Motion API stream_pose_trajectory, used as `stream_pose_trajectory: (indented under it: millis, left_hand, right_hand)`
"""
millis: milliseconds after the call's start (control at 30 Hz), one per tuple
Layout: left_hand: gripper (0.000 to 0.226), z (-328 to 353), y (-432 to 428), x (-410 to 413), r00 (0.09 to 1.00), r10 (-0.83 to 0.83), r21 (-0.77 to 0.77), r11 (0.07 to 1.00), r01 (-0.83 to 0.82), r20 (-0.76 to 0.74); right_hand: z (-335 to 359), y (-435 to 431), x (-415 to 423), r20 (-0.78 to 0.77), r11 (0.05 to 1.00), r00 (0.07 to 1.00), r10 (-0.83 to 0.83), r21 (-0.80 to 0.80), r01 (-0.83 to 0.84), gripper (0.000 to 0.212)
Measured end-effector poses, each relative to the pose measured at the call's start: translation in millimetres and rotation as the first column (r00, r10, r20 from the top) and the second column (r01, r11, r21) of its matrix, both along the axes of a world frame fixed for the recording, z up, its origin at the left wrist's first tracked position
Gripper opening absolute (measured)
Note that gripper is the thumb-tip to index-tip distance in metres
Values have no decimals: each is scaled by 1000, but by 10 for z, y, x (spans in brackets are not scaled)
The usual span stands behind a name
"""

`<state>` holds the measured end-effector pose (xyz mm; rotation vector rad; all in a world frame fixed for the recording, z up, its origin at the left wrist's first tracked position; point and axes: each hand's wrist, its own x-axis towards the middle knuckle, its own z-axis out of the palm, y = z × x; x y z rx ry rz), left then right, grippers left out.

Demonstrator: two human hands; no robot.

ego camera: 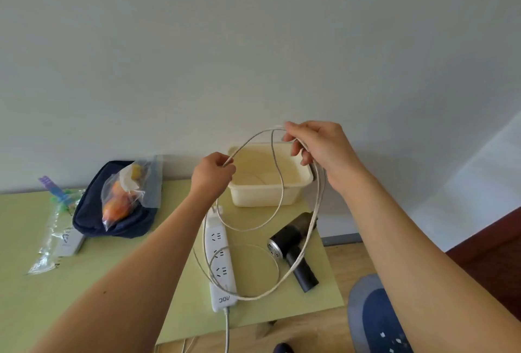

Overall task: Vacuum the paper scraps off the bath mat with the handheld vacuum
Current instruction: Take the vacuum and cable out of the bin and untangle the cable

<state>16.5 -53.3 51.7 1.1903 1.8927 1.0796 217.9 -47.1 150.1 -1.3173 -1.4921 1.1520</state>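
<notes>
A black handheld vacuum [293,248] lies on the green table [84,282], nozzle toward the back, handle toward the front right. Above the table both hands hold a thin white cable [277,200] in loose loops. My left hand [212,175] pinches one strand. My right hand [315,147], higher and further right, grips the top of the loops. The cable hangs down over the vacuum and a white power strip [220,262]. At the lower right, a blue bath mat [369,313] lies on the wooden floor with small white paper scraps [394,341] on it.
A cream plastic tub [265,194] stands at the back of the table by the wall. A dark blue pouch [93,217] with a bag of orange fruit [124,197] sits left of it. Clear plastic packaging [56,240] lies at the far left. The power strip's lead drops off the table's front edge.
</notes>
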Motion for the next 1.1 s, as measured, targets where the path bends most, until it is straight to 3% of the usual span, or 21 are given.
stream_pose_trajectory:
  millis: [100,200,300,533,700,767,867,1000,1100]
  left_hand:
    - [14,-145,-8,-57,999,-8,-72,997,4,-47]
    - [20,-297,-14,-113,994,10,-134,991,-24,-109]
    - [25,-452,-13,-152,982,-13,-215,976,-29,-189]
    - [42,-691,133,-200,949,-37,-335,939,-74,-312]
    - [18,-664,268,-141,921,31,-304,939,-159,-388]
    - [15,-613,321,-115,947,51,-230,965,-129,-318]
    - [13,-471,394,-79,997,-78,-175,982,73,-20]
    - [16,-151,468,-74,907,-132,-104,976,189,400]
    - [14,35,483,-118,838,-148,-102,967,234,525]
  right_hand:
    - [-254,49,38,88,998,994,-58,-32,61,24]
    - [-458,115,54,100,997,994,-45,-59,51,5]
    - [-582,173,31,107,995,994,8,-97,3,22]
    - [-749,391,-12,129,991,990,49,-129,-32,41]
    - [-799,559,-6,143,994,990,-9,-102,24,36]
    - [-841,653,-12,153,994,985,-76,-66,87,32]
    - [-862,757,-34,197,989,970,-142,-10,147,34]
    - [-845,759,-65,299,995,949,-97,8,99,39]
    - [-791,731,-104,376,1000,927,5,-4,-4,34]
